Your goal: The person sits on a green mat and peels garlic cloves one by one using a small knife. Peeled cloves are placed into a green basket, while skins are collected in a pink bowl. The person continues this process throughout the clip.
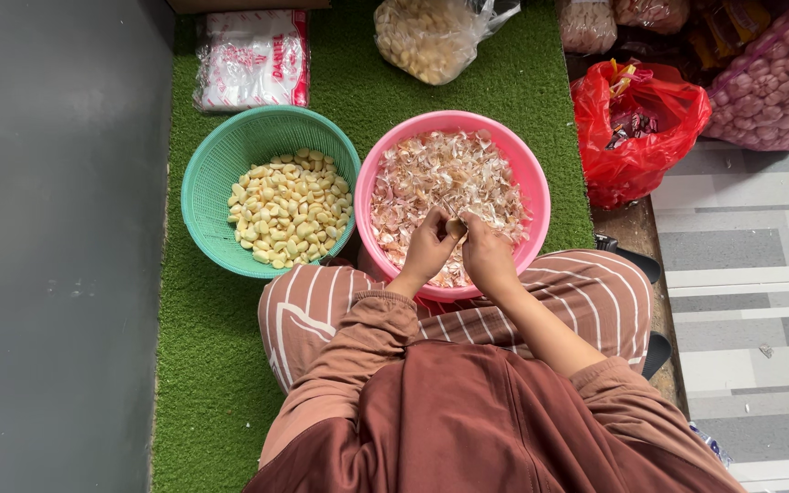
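Papery skin is being stripped from a small pale garlic clove [456, 226] — pinched between left hand [427, 251] and right hand [488, 256] over the round pink plastic basin [541, 196]; next, likely a drop into the green plastic basket [203, 183].

Both hands, left hand [426, 251] and right hand [486, 254], are working just above the pink bowl [541, 196], which is sitting against the knees. The green basket [207, 164] is touching it on the left, blocking that side. A red bag [636, 137] is standing near on the right. Open turf [203, 365] is lying beside the left knee.
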